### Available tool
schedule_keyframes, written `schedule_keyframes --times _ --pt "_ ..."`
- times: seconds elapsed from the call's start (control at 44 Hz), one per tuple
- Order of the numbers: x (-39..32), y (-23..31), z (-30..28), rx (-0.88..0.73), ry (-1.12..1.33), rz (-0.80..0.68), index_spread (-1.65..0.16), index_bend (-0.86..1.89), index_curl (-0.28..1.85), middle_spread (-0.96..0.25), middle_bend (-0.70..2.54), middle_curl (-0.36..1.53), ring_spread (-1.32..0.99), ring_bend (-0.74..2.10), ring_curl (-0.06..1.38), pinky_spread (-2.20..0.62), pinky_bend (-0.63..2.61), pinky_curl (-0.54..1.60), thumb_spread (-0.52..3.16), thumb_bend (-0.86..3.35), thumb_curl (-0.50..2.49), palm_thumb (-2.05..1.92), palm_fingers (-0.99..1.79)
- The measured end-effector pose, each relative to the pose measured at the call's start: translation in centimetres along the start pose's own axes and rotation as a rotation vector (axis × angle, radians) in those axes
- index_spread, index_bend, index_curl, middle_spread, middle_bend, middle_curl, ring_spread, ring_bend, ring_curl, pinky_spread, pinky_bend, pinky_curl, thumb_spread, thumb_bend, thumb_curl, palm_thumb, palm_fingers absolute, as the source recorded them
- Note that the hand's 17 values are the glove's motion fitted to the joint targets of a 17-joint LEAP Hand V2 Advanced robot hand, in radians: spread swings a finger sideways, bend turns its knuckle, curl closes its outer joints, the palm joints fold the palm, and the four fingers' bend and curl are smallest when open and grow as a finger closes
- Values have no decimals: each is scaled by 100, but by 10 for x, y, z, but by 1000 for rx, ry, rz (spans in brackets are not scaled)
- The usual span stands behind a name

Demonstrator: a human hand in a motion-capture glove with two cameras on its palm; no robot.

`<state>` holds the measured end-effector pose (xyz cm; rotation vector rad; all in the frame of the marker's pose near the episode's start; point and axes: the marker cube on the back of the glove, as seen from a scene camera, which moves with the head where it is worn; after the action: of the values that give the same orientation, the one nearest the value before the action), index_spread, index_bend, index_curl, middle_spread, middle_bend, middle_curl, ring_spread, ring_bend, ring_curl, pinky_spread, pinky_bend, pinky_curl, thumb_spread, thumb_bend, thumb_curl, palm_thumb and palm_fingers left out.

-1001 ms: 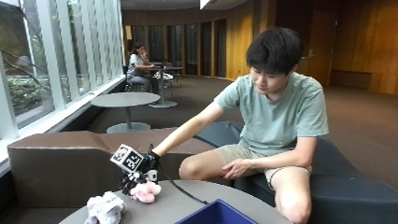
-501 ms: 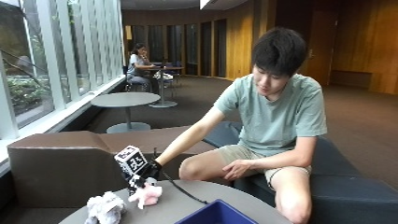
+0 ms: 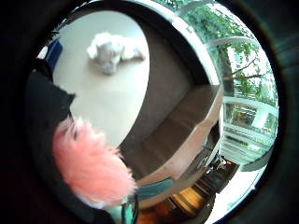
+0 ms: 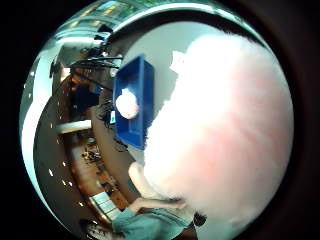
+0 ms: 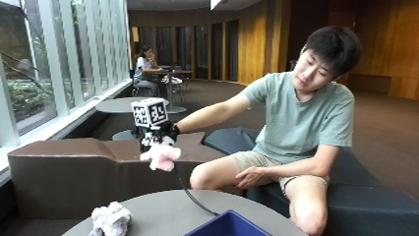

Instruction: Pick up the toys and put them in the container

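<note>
Pink fluff is basically all you get from the thumb side palm view, so the pink plush toy (image 5: 160, 156) is right up against the palm, and in the outside view it hangs from the gloved right hand (image 5: 156, 136), lifted well clear of the worktop (image 5: 170, 209). Fingers are curled down around the top of it, so I'd call that a proper grasp, not just resting on it, though the exact finger positions are hidden behind the fur. Arm is stretched out to the person's own right, over the brown sofa back (image 5: 72, 172), which makes sense if the toy was just plucked up and now needs to travel across to the bin. That blue container (image 5: 225, 227) sits at the near edge of the worktop, just peeking into the outside shot, and the thumb side palm view shows one pale round toy (image 4: 127, 104) already lying inside it. A grey-white plush toy (image 5: 110, 220) is on the worktop too, off to the side, apart from the container, so my guess is that one goes last. Bare left hand (image 5: 251, 177) just rests on the person's thigh, doing nothing. Next bit probably needs a swing over the container before letting go.
</note>
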<state>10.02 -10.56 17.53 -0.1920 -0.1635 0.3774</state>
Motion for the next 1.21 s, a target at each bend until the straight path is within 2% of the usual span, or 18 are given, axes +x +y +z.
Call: schedule_keyframes --times 0.068,0.228,0.341,0.705,1.206 --pt "-29 1 -45 60 63 -127 -35 92 77 -26 108 77 -49 103 75 -28 81 45 78 9 86 72 97" --pt "-113 7 -117 155 108 -203 -34 96 84 -24 113 81 -49 108 79 -28 86 48 67 8 93 72 95" --pt "-175 1 -136 212 93 -267 -34 98 89 -23 115 84 -49 111 80 -28 89 50 61 8 97 71 92" --pt "-306 -19 -101 196 109 -411 -33 101 99 -20 120 88 -47 116 83 -28 94 54 45 6 108 70 89" --pt "-363 -49 -59 138 47 -398 -33 98 107 -19 122 90 -45 119 84 -29 99 58 35 2 119 69 84"
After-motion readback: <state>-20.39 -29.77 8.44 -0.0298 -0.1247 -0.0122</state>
